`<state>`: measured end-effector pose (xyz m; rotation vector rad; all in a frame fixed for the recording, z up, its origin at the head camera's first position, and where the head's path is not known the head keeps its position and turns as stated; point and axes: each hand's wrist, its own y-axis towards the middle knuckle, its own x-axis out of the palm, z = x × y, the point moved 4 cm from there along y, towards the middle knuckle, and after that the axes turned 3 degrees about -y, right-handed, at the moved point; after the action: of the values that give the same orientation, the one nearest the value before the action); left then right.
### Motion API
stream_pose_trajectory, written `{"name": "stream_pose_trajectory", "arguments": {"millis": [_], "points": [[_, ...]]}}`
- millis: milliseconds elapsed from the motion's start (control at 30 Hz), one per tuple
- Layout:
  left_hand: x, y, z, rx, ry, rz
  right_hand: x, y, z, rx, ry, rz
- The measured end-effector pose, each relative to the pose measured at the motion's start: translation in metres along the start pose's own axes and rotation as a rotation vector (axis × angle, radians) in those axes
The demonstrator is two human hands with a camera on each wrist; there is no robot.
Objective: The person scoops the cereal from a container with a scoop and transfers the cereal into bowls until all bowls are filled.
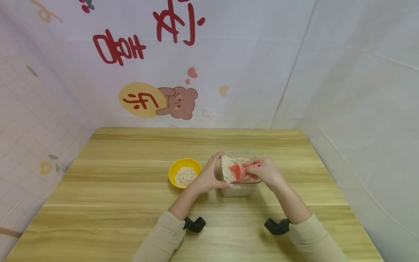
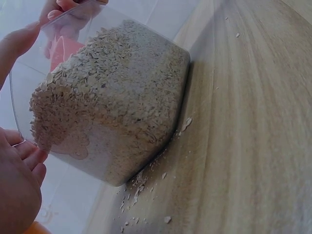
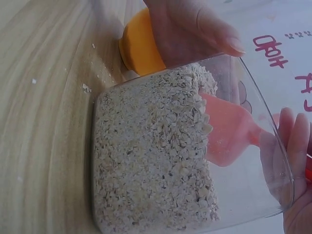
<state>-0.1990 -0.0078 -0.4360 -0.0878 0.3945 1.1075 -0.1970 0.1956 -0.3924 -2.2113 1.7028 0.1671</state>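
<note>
A clear container [image 1: 238,190] of rolled oats [image 2: 122,78] stands on the table. My left hand [image 1: 208,177] grips its left side, thumb at the near rim and fingers toward the far left corner. Above the oats, my right hand [image 1: 264,172] pinches the handle of a pink scoop [image 1: 237,173]. In the right wrist view, the scoop's bowl [image 3: 226,129] is inside the container with its edge against the oats. To the left of the container, near my left hand, is a yellow bowl [image 1: 172,170] with a smaller heap of oats [image 1: 186,177].
Loose oat flakes [image 2: 139,187] lie on the wooden table [image 1: 124,203] beside the container. A white printed curtain [image 1: 248,65] hangs behind the table, with more white cloth [image 1: 366,109] along the right side. Black wrist mounts [image 1: 195,225] stick out from both sleeves.
</note>
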Motion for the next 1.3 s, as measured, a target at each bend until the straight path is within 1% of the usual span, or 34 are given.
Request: {"name": "stream_pose_trajectory", "arguments": {"millis": [100, 233, 533, 767, 1000, 1300], "points": [[0.0, 0.0, 0.001, 0.003, 0.004, 0.002, 0.0, 0.0, 0.0, -0.005, 0.022, -0.004], [0.0, -0.001, 0.0, 0.001, 0.004, -0.001, -0.001, 0.0, 0.001, 0.009, 0.048, -0.004], [0.0, 0.0, 0.0, -0.003, 0.002, 0.003, -0.001, 0.001, 0.004, 0.029, 0.112, 0.013], [-0.001, -0.001, 0.001, -0.005, -0.001, -0.003, -0.004, 0.0, 0.006, 0.043, 0.128, 0.022], [-0.001, -0.001, 0.002, -0.001, 0.016, -0.006, -0.008, -0.003, 0.008, 0.063, 0.174, 0.046], [-0.002, -0.001, 0.001, -0.019, 0.015, -0.004, -0.01, -0.005, 0.009, 0.057, 0.24, 0.064]]}}
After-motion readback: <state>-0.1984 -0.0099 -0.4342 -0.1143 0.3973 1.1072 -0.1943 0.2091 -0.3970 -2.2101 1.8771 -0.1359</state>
